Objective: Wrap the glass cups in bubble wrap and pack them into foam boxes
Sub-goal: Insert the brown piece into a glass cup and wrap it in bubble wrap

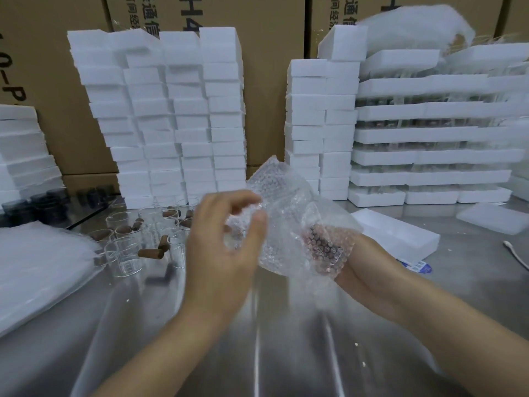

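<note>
A sheet of bubble wrap (286, 202) is bundled round a glass cup (323, 247) with a brown cork inside, held above the steel table. My right hand (369, 270) cups the bundle from below, its fingers hidden under the wrap. My left hand (223, 250) hovers at the bundle's left side with curled fingers and thumb apart, touching the wrap's loose edge. Several bare glass cups (126, 253) with brown corks stand on the table to the left. An open foam box (398, 233) lies to the right.
Tall stacks of white foam boxes (171, 116) line the back, with flatter foam trays (429, 133) at the right. A pile of bubble wrap sheets (37, 267) lies at the left. Dark lids (43, 204) sit at the far left. Cardboard cartons stand behind.
</note>
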A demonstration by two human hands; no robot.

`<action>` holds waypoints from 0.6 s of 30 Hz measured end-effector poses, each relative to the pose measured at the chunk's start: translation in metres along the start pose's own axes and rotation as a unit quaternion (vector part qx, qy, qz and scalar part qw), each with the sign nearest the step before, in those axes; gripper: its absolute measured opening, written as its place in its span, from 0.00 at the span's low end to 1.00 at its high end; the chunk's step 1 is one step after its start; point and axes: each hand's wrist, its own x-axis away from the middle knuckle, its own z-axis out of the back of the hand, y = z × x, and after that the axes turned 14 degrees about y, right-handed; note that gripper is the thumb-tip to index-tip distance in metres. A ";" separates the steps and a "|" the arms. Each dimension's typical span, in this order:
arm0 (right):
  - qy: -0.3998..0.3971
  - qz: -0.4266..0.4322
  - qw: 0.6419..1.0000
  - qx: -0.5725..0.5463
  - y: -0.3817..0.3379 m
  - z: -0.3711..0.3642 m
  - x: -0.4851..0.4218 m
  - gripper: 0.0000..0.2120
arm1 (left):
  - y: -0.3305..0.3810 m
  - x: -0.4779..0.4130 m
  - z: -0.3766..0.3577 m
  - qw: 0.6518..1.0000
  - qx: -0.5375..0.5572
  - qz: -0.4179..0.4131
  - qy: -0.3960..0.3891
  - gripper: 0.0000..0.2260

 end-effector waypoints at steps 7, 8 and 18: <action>-0.065 0.009 0.998 -0.010 0.000 -0.002 0.002 0.17 | -0.023 -0.029 0.012 0.939 0.055 0.330 -0.077 0.24; -0.063 -0.003 0.998 -0.031 0.000 -0.003 0.003 0.15 | -0.024 -0.028 0.012 0.929 0.066 0.352 -0.096 0.27; -0.029 -0.133 0.978 -0.158 0.024 -0.005 0.007 0.12 | -0.022 -0.007 0.000 0.875 0.203 0.390 -0.204 0.29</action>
